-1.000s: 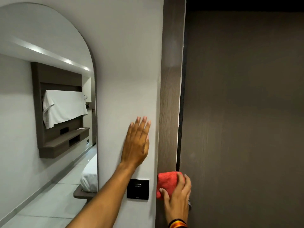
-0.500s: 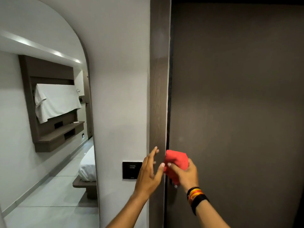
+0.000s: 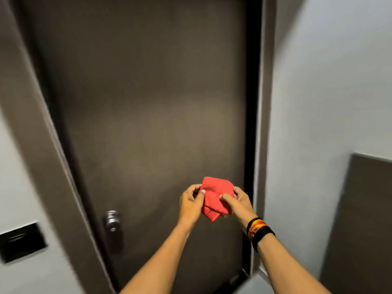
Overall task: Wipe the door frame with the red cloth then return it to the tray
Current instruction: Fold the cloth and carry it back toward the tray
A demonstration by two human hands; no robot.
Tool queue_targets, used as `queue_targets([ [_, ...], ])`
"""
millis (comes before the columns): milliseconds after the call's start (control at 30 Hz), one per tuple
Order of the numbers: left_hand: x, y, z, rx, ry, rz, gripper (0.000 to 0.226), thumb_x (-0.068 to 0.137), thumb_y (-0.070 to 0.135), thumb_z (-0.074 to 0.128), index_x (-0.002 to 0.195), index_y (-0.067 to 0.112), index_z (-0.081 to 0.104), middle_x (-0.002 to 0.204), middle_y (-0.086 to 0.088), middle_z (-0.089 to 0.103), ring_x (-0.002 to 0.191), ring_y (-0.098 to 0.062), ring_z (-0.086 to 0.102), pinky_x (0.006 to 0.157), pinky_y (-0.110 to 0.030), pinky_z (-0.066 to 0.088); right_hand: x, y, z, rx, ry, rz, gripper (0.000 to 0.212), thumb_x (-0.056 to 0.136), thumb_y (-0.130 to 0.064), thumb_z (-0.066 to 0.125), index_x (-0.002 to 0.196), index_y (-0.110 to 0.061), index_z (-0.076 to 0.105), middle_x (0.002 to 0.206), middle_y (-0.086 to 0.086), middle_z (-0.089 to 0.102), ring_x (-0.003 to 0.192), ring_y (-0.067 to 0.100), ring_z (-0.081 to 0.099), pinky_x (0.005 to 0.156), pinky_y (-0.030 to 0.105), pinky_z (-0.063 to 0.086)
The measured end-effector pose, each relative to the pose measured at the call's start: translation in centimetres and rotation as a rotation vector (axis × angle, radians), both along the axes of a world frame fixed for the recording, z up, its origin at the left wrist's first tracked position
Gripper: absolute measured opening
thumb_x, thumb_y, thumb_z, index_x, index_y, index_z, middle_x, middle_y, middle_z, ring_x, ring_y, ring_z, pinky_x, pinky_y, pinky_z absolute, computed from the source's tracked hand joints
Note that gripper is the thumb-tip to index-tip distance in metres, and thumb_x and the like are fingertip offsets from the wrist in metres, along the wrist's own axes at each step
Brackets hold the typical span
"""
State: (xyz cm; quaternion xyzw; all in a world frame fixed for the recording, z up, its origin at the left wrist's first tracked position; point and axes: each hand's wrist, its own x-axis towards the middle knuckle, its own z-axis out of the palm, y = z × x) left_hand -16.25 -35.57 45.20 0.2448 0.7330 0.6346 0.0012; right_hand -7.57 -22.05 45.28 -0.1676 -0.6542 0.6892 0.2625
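- A dark brown flat door (image 3: 148, 102), shut.
- A round silver metal knob (image 3: 112, 221) low on its left side.
- A black rectangular wall switch plate (image 3: 21, 241) on the pale wall (image 3: 331, 81).

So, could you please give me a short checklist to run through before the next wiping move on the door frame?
1. Red cloth held: ok, left hand and right hand both pinch it.
2. Cloth folded to a pad: not ok, loose corners hang down.
3. Cloth touching the door frame: not ok, held in front of the door.
4. Right frame side unobstructed: ok.
5. Tray in sight for the return: not ok, out of view.
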Motion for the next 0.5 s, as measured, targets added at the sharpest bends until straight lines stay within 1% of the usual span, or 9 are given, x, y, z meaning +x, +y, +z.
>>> queue_targets([
  [33,1.2,2.8,-1.1,0.014,-0.027,-0.03,0.017,0.099,0.001,0.061,0.109,0.005,0.075,0.105,-0.012,0.079,0.094,-0.016,0.07,0.092,-0.036,0.056,1.6,2.6,-1.5,-0.026,-0.011,-0.065,0.016,0.087,0.0,0.068,0.099,-0.008,0.06,0.089,0.017,0.068,0.061,0.02,0.064,0.053,0.026,0.053],
  [100,3.1,8.4,-3.7,0.004,-0.058,-0.085,0.017,0.099,0.002,0.061,0.106,0.009,0.075,0.1,-0.006,0.078,0.09,-0.013,0.07,0.088,-0.03,0.056,4.8,7.6,-4.2,-0.073,-0.044,-0.205,0.024,0.082,-0.003,0.077,0.102,-0.006,0.064,0.097,0.018,0.074,0.079,0.029,0.071,0.072,0.039,0.062],
  [167,5.2,13.3,-6.4,-0.058,-0.084,-0.147,0.017,0.099,0.003,0.061,0.106,0.01,0.075,0.097,-0.004,0.078,0.087,-0.012,0.07,0.084,-0.025,0.057,7.7,11.9,-7.4,-0.121,-0.075,-0.306,0.031,0.077,-0.008,0.083,0.103,-0.006,0.067,0.1,0.017,0.076,0.089,0.033,0.074,0.082,0.047,0.063],
  [267,8.1,19.8,-12.0,-0.13,-0.137,-0.214,0.017,0.099,0.003,0.061,0.107,0.005,0.076,0.099,-0.007,0.078,0.086,-0.012,0.07,0.078,-0.016,0.056,11.7,17.6,-13.5,-0.186,-0.141,-0.412,0.026,0.077,-0.008,0.083,0.101,-0.008,0.071,0.1,0.019,0.077,0.087,0.034,0.075,0.081,0.046,0.063],
  [333,9.7,23.6,-16.4,-0.175,-0.18,-0.253,0.018,0.099,0.003,0.061,0.109,0.004,0.076,0.099,-0.007,0.079,0.084,-0.012,0.07,0.076,-0.015,0.057,13.7,20.9,-18.0,-0.245,-0.176,-0.46,0.023,0.083,-0.001,0.076,0.106,-0.003,0.07,0.102,0.022,0.076,0.08,0.029,0.073,0.078,0.041,0.063],
  [400,11.0,26.5,-20.5,-0.22,-0.233,-0.286,0.018,0.099,0.004,0.061,0.11,0.003,0.075,0.101,-0.01,0.079,0.086,-0.015,0.071,0.081,-0.025,0.059,15.2,23.3,-22.2,-0.284,-0.234,-0.504,0.024,0.089,0.007,0.065,0.113,0.005,0.067,0.099,0.021,0.072,0.068,0.015,0.071,0.068,0.028,0.061],
  [433,12.0,28.0,-22.9,-0.251,-0.265,-0.304,0.019,0.099,0.004,0.061,0.111,0.003,0.075,0.102,-0.011,0.079,0.087,-0.017,0.071,0.083,-0.03,0.06,16.1,24.6,-24.8,-0.294,-0.264,-0.528,0.025,0.091,0.009,0.06,0.115,0.007,0.066,0.098,0.019,0.071,0.066,0.012,0.069,0.065,0.023,0.06],
  [467,12.4,29.0,-24.4,-0.262,-0.282,-0.319,0.019,0.099,0.004,0.061,0.111,0.004,0.075,0.102,-0.01,0.079,0.089,-0.019,0.072,0.085,-0.032,0.06,16.7,25.2,-26.3,-0.308,-0.289,-0.542,0.025,0.092,0.01,0.057,0.116,0.006,0.065,0.098,0.017,0.07,0.068,0.013,0.067,0.065,0.023,0.058],
  [500,13.2,30.0,-26.5,-0.289,-0.305,-0.335,0.019,0.099,0.004,0.06,0.112,0.005,0.075,0.102,-0.01,0.079,0.091,-0.021,0.074,0.086,-0.034,0.061,17.5,26.1,-28.5,-0.334,-0.316,-0.561,0.025,0.093,0.01,0.055,0.116,0.005,0.065,0.098,0.016,0.07,0.071,0.016,0.066,0.068,0.027,0.058],
])
